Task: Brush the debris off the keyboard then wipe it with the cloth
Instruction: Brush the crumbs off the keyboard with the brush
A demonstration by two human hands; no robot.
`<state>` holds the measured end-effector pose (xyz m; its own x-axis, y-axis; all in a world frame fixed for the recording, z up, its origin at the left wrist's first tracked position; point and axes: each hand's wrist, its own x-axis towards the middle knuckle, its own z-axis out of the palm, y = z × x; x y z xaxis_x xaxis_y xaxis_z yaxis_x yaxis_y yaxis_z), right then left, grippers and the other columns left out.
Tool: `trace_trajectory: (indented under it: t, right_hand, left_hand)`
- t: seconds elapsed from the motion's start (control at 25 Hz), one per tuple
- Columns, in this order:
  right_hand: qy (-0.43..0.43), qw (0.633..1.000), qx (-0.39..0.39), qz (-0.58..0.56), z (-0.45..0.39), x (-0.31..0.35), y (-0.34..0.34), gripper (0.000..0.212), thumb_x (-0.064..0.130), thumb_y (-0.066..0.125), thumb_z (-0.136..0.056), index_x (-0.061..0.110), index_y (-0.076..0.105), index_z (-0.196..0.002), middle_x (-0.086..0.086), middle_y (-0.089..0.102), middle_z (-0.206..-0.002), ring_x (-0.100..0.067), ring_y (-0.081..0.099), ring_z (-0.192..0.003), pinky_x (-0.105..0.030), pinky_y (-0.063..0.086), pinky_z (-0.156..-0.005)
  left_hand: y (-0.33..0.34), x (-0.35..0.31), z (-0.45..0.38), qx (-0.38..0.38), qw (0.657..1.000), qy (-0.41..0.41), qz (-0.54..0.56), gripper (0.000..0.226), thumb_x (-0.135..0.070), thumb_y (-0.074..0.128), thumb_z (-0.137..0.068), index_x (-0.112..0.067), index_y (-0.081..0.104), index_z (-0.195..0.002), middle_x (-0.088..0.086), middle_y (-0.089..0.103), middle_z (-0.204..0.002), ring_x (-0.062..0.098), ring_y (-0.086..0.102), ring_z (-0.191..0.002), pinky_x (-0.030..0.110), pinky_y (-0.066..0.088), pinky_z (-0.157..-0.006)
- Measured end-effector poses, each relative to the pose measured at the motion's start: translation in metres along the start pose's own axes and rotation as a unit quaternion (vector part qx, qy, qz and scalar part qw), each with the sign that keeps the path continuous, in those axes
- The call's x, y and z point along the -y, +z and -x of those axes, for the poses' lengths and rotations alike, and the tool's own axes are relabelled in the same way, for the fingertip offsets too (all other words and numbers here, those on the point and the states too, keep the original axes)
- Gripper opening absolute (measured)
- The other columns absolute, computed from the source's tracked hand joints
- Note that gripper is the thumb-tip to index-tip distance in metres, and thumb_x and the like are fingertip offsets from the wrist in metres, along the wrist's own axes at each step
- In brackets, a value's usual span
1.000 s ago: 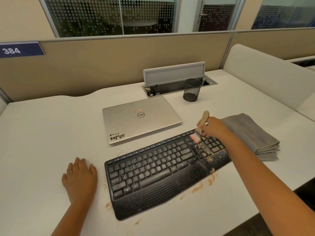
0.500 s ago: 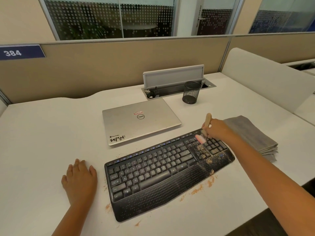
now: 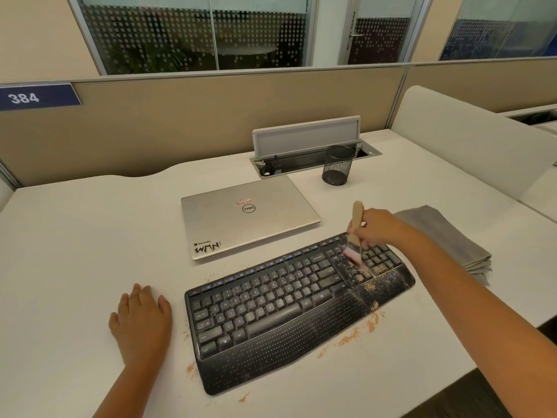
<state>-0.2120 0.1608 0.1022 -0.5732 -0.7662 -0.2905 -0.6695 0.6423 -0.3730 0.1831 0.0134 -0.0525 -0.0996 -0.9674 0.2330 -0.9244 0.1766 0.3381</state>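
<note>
Right hand point(image 3: 375, 226) grips brush point(image 3: 355, 233) by wooden handle, bristles down on number-pad keys at right end of keyboard point(image 3: 289, 303). Left hand point(image 3: 141, 316) flat on desk point(image 3: 75, 236), fingers relaxed, just left of keyboard, not touching it. Step: brushing, not done. Next move, likely: sweep orange-brown debris point(image 3: 366, 285) off right palm rest toward desk edge; light strokes. Keyboard black, angled, mid-desk in front of closed laptop point(image 3: 247, 215); crumbs scattered along front edge. Folded grey cloth point(image 3: 446, 236) to right, untouched.

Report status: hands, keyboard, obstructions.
Right hand grips brush on keyboard numpad. Left hand flat on desk. Debris remains. Cloth untouched.
</note>
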Motion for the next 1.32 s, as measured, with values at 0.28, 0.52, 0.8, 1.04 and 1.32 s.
trace_trajectory:
  t: [0.28, 0.52, 0.8, 1.04, 1.32]
  right_hand:
    - [0.000, 0.999, 0.015, 0.047, 0.003, 0.009, 0.010, 0.025, 0.024, 0.042, -0.098, 0.010, 0.063, -0.098, -0.009, 0.068, -0.092, -0.016, 0.061, -0.071, -0.021, 0.045, -0.057]
    - [-0.020, 0.998, -0.054, 0.019, 0.001, 0.015, 0.006, 0.009, 0.021, 0.049, -0.095, 0.019, 0.058, -0.098, -0.003, 0.058, -0.089, -0.015, 0.055, -0.074, -0.020, 0.037, -0.053]
    - [0.023, 0.998, 0.002, -0.056, -0.002, 0.009, -0.003, 0.013, 0.018, 0.051, -0.095, 0.014, 0.061, -0.103, -0.003, 0.064, -0.084, -0.014, 0.062, -0.066, -0.022, 0.052, -0.058]
    - [0.051, 0.998, 0.003, -0.037, -0.003, 0.001, 0.007, 0.022, 0.018, 0.049, -0.096, 0.004, 0.061, -0.107, -0.006, 0.066, -0.085, -0.018, 0.064, -0.069, -0.026, 0.053, -0.060]
    - [0.020, 0.992, -0.083, -0.089, -0.007, -0.002, 0.009, 0.023, 0.020, 0.046, -0.096, 0.014, 0.062, -0.112, -0.005, 0.064, -0.085, -0.021, 0.064, -0.078, -0.033, 0.053, -0.067]
  left_hand:
    - [0.000, 0.001, 0.000, 0.003, 1.000, 0.000, -0.002, 0.039, -0.016, 0.050, -0.092, 0.005, 0.052, -0.125, 0.025, 0.048, -0.136, 0.045, 0.038, -0.129, 0.059, 0.027, -0.104]
    - [0.002, 0.002, -0.001, -0.012, 1.000, -0.001, 0.005, 0.039, -0.018, 0.046, -0.093, 0.006, 0.054, -0.123, 0.026, 0.050, -0.134, 0.046, 0.040, -0.128, 0.060, 0.028, -0.102]
    - [0.001, 0.002, -0.001, -0.001, 1.000, -0.007, 0.003, 0.039, -0.016, 0.051, -0.091, 0.005, 0.053, -0.125, 0.025, 0.048, -0.136, 0.044, 0.038, -0.129, 0.058, 0.026, -0.104]
    - [0.000, 0.000, 0.000, 0.004, 1.000, -0.009, 0.003, 0.040, -0.017, 0.050, -0.092, 0.004, 0.052, -0.126, 0.024, 0.047, -0.137, 0.044, 0.038, -0.130, 0.058, 0.025, -0.105]
    - [-0.002, -0.001, 0.000, 0.006, 1.000, -0.009, -0.002, 0.041, -0.017, 0.049, -0.093, 0.005, 0.051, -0.127, 0.024, 0.047, -0.137, 0.044, 0.037, -0.131, 0.058, 0.025, -0.105]
